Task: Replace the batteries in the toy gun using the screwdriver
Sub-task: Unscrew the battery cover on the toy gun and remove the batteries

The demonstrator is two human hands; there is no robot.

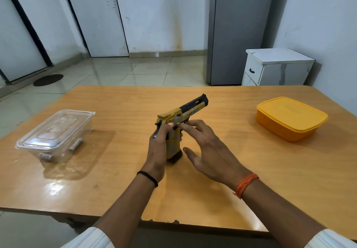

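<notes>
Progress looks slight — the yellow-and-black plastic toy gun [179, 120] stands near the middle of the light wooden table [231, 170], its grip base on the tabletop and its barrel pointing up and away. The left hand [158, 147] wraps around the grip from behind, thumb up along the frame. The right hand [204, 147] is spread loosely, holding nothing, its forefinger and thumb tips touching the side of the gun just beside the trigger area. No battery cover can be seen open, and whether any screw has been loosened cannot be told from here.

No screwdriver shows anywhere in view, so by my judgement unscrewing, swapping the cells and closing up all remain to be done.

To the left, well apart from the gun, sits a clear plastic lidded container [56, 133] with a few small cylindrical batteries [76, 144] inside. To the right stands a closed orange plastic box [289, 118] — perhaps the tool is in there, though that is a guess. Neither stands in the way. Beyond the table are a grey refrigerator [237, 31] and a small white cabinet [276, 66].
</notes>
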